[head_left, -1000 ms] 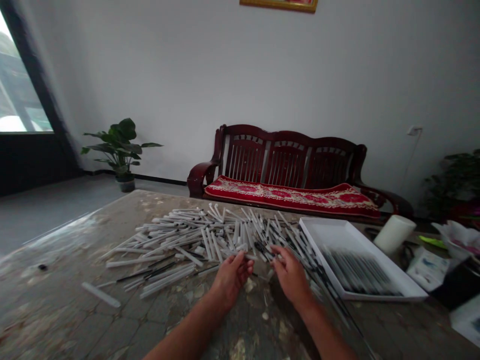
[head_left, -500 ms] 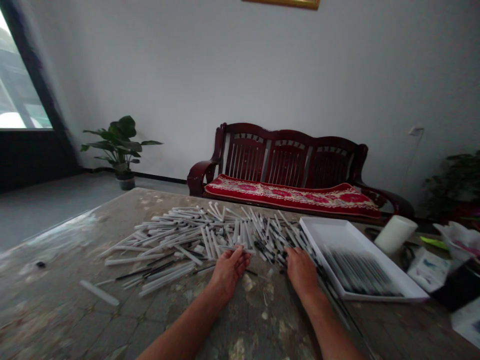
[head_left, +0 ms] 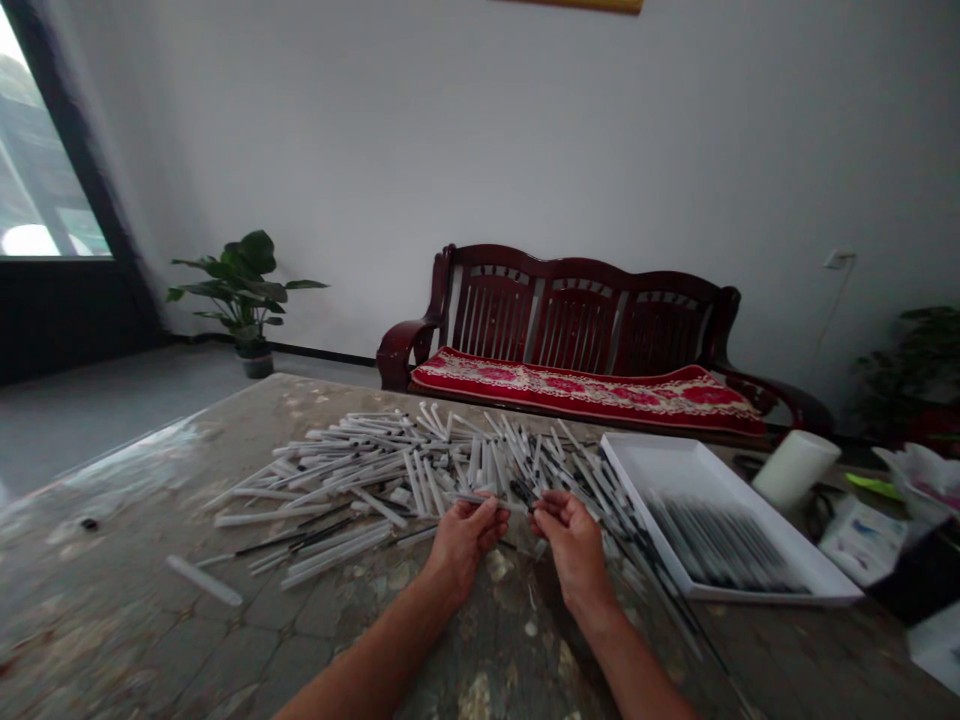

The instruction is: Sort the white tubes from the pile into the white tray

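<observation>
My left hand (head_left: 463, 545) is closed in a pinch on a translucent pen barrel (head_left: 480, 498), which points toward my right hand. Close by on the right, my right hand (head_left: 574, 545) pinches a small black pen part (head_left: 527, 492); its exact kind is too blurred to tell. The two hands are near each other but apart, just in front of a heap of loose translucent pen barrels (head_left: 341, 470). Dark pen parts are mixed into that heap. Dark thin rods (head_left: 296, 535) lie at its left front.
A white shallow box (head_left: 660, 450) on the right holds a row of pens (head_left: 724, 545). Beyond it stand a white roll (head_left: 796, 468) and a small printed carton (head_left: 862, 540). A single barrel (head_left: 204, 580) lies at the left of the table (head_left: 262, 660). A wooden bench (head_left: 577, 320) stands behind.
My right hand has come up from the pile and moved left toward my left hand, now with a small black part at its fingertips. My left hand keeps its barrel.
</observation>
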`<state>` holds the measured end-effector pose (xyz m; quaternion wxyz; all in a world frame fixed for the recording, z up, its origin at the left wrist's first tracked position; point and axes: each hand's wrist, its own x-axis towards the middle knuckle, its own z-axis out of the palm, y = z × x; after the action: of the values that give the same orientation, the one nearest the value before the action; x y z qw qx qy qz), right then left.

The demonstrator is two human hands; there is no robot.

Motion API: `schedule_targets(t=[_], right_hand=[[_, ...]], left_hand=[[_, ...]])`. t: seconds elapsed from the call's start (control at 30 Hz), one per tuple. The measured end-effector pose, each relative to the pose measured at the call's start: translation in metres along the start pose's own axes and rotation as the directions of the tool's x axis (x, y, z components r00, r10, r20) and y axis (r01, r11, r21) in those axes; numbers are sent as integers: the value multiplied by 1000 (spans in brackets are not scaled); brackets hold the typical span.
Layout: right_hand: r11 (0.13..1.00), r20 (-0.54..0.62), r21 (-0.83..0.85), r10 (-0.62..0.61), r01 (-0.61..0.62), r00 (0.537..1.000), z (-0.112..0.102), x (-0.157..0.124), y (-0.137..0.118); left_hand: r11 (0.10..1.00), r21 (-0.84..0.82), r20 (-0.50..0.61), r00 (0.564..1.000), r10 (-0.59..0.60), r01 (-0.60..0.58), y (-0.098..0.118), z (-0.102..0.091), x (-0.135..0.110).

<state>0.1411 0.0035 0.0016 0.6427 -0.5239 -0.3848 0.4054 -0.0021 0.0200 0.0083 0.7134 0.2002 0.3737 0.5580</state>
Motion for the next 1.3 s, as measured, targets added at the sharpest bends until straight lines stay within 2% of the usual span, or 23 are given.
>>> schedule_targets(t=[0.3, 0.53, 0.67, 0.73, 0.8, 0.93, 1.0, 1.07, 1.17, 1.3], right_hand=[[998, 20, -47, -37, 38, 999, 2, -1, 1], [985, 24, -131, -114, 116, 993, 2, -1, 2], [987, 52, -114, -107, 112, 993, 1, 1, 4], [975, 90, -175, -119, 133, 989, -1, 0, 3], [926, 152, -310, -174, 214, 973, -4, -1, 1], [713, 272, -563, -318, 418, 908, -8, -6, -5], [610, 295, -646, -356, 460, 887, -7, -8, -6], [549, 300, -697, -361, 461, 883, -6, -8, -4], [555, 301, -714, -307, 427, 903, -7, -6, -3], [654, 328, -645, -233, 397, 916, -10, -7, -9]], left_hand=[[1000, 12, 2, 1000, 10, -10, 0, 0, 0], [998, 55, 3, 1000, 23, -23, -3, -1, 2], [998, 64, 1, 1000, 23, -23, -2, 0, 1], [998, 60, 9, 1000, 18, -19, -1, 0, 0], [998, 55, 6, 1000, 18, -18, 0, 1, -1], [996, 78, 24, 999, 42, -43, -1, 1, -2], [994, 92, 33, 998, 58, -61, -1, 1, -3], [992, 101, 41, 997, 70, -74, -2, 1, -4], [991, 107, 54, 996, 77, -82, -2, 2, -5], [993, 104, 68, 996, 57, -64, -2, 1, -4]])
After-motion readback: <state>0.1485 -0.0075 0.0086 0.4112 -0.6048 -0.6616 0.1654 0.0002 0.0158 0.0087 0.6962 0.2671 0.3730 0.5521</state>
